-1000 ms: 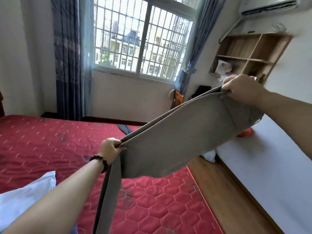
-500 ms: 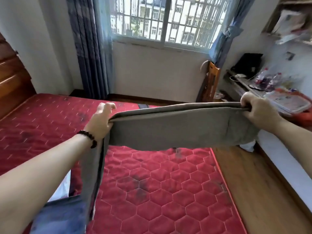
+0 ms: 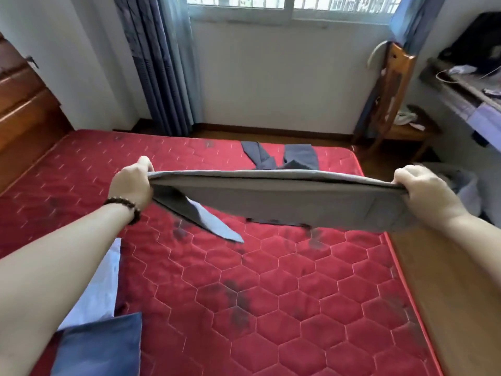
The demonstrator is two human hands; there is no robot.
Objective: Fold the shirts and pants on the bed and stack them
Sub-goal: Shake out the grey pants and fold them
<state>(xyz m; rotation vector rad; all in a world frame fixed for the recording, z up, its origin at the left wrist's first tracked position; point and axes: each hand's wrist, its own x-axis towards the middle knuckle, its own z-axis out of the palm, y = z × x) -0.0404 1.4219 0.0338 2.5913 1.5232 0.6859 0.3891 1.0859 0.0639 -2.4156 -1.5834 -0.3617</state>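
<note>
Left hand (image 3: 132, 183) and right hand (image 3: 425, 192), fingers clamped, hold folded grey cloth trousers (image 3: 284, 202) taut above red quilted bed (image 3: 244, 294). Recommend lowering level, edges aligned, to prevent creasing.

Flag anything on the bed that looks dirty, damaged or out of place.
The red mattress carries dark smudges across its middle; whether stain or wear is unclear. Dark blue pants lie unfolded at the far edge.
</note>
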